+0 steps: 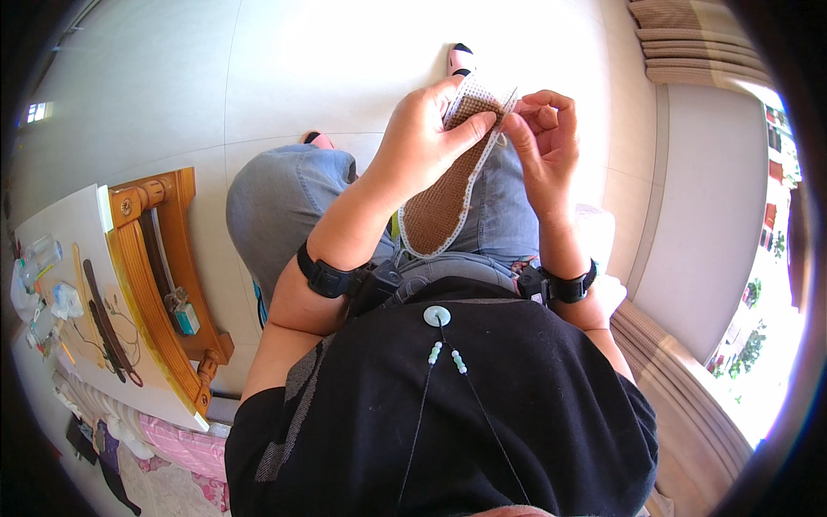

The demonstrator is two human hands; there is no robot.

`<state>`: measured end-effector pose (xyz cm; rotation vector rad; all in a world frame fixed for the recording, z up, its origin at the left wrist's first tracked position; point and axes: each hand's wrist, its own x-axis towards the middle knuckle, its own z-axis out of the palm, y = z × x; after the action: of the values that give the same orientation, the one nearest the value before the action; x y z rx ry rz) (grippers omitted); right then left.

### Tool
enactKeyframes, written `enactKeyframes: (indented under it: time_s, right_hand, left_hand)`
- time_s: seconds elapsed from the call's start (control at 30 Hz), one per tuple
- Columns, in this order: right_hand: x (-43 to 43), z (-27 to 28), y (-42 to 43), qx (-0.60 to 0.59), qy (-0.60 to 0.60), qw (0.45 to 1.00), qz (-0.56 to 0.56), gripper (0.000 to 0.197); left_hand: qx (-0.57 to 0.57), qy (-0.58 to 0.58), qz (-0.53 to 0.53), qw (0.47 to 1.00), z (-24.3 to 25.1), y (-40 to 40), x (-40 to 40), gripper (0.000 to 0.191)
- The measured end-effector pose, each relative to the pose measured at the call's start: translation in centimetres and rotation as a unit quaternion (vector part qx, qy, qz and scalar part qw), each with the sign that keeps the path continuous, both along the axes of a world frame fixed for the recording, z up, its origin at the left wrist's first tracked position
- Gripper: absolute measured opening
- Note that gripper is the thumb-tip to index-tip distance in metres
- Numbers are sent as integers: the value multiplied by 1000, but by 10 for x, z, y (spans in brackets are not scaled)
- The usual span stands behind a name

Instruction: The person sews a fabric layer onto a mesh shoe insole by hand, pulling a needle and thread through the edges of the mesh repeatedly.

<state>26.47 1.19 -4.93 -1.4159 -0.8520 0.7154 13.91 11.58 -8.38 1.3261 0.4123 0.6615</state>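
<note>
A sole-shaped piece of mesh canvas (439,208), worked in brown stitches with a white edge, hangs over my lap. My left hand (429,132) grips its upper part, thumb lying across the brown face. At its upper right edge, my right hand (546,139) has thumb and fingers close to the mesh. A thin needle (513,97) points up there, beside my right fingertips. A small loop of light brown yarn (502,140) sticks out below the fingertips. Whether my right fingers pinch the needle or yarn, I cannot tell.
On the left stands a wooden table (155,310) with a pale top, holding plastic bottles (42,252), a clear bag (66,300) and dark braided cords (106,323). A small box (187,318) sits on its lower shelf. Curtains (698,42) and a window are at the right.
</note>
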Motion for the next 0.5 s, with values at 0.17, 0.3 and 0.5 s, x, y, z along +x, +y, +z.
enactKeyframes:
  time_s: [0.17, 0.3, 0.5]
  right_hand:
    - [2, -2, 0, -55, -245, 968, -9, 13]
    - [3, -1, 8, -40, -309, 950, -10, 6]
    - [10, -1, 10, -16, -365, 931, -1, 9]
  left_hand:
    - [67, 80, 12, 994, 3, -5, 1, 26]
    - [92, 99, 34, 990, 0, -6, 3, 26]
    - [90, 109, 43, 989, 1, -7, 3, 25]
